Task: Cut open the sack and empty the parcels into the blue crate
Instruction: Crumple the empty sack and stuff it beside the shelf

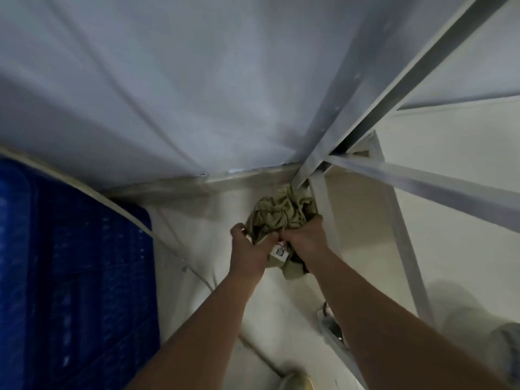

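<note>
Below a pale fabric sheet [168, 80] and grey metal frame bars [394, 88], a light floor [450, 235] is showing, with the blue crate [70, 263] standing at far left. Both hands are reaching forward to the crumpled olive sack [281, 215], which is lying on the floor against the frame's corner, well apart from the crate. The left hand [247, 251] and right hand [305, 237] are each closing their grip on bunched sack cloth at its near edge, almost touching each other. A small white label [279, 252] is peeking out between them. Blur is obscuring its print, and any parcels are hidden inside.
</note>
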The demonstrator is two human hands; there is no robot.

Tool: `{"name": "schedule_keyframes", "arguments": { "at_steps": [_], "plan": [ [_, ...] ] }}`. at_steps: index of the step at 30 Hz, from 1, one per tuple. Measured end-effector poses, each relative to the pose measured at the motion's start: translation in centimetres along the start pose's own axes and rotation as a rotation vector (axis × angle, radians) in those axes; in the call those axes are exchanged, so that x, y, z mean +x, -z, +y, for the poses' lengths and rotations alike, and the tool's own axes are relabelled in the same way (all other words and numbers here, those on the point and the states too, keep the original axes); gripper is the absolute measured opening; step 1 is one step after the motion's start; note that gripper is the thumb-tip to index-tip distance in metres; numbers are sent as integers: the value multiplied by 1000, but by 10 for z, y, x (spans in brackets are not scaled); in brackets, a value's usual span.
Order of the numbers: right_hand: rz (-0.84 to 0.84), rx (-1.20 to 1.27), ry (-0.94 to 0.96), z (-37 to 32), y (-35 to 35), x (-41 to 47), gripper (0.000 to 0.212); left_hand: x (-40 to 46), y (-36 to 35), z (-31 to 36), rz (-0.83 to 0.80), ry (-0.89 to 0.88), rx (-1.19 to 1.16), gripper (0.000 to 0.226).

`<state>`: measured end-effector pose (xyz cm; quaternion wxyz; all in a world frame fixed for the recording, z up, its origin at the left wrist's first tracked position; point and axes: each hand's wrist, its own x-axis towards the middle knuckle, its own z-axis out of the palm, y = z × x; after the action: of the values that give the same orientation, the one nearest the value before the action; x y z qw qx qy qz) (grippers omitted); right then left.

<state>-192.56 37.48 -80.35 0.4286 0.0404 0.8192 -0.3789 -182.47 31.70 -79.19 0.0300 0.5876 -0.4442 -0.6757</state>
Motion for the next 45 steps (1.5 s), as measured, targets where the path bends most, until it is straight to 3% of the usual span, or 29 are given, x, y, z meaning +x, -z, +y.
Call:
{"name": "schedule_keyframes", "arguments": {
  "at_steps": [3, 5, 11, 16, 19, 24, 27, 30, 32, 36, 40, 45],
  "plan": [
    [48, -113, 24, -2, -11, 22, 93, 15, -1, -11, 252, -12, 371, 67],
    [63, -175, 30, -2, -20, 36, 100, 22, -3, -14, 251, 17, 473, 63],
    [178, -304, 63, -8, -28, 64, 90, 62, -16, -15, 74, 99, -54, 37],
    [35, -1, 72, -13, -25, 74, 99, 85, -25, -22, 51, 112, -61, 30],
    [-40, 208, 25, -9, -18, 73, 89, 85, -29, -25, 115, 96, -30, 33],
    [-112, 262, -65, -8, -12, 65, 79, 78, -20, -15, 335, 48, 18, 52],
    [-115, 291, -105, -11, -9, 62, 75, 74, -10, -5, 355, 62, -38, 62],
    [-61, 213, -60, -11, -4, 51, 71, 72, 0, -3, 304, 80, -142, 28],
    [-4, 33, -9, -11, -1, 43, 69, 66, 7, -4, 253, 91, -198, 21],
    [101, -343, 83, -19, 6, 20, 48, 53, 21, -2, 175, 61, -210, 43],
    [157, -376, 116, -27, 16, -2, 39, 32, 32, 8, 116, 35, -171, 72],
    [220, -359, 62, -36, 31, -41, 31, -6, 41, 20, 78, 47, -126, 69]
  ]
}}
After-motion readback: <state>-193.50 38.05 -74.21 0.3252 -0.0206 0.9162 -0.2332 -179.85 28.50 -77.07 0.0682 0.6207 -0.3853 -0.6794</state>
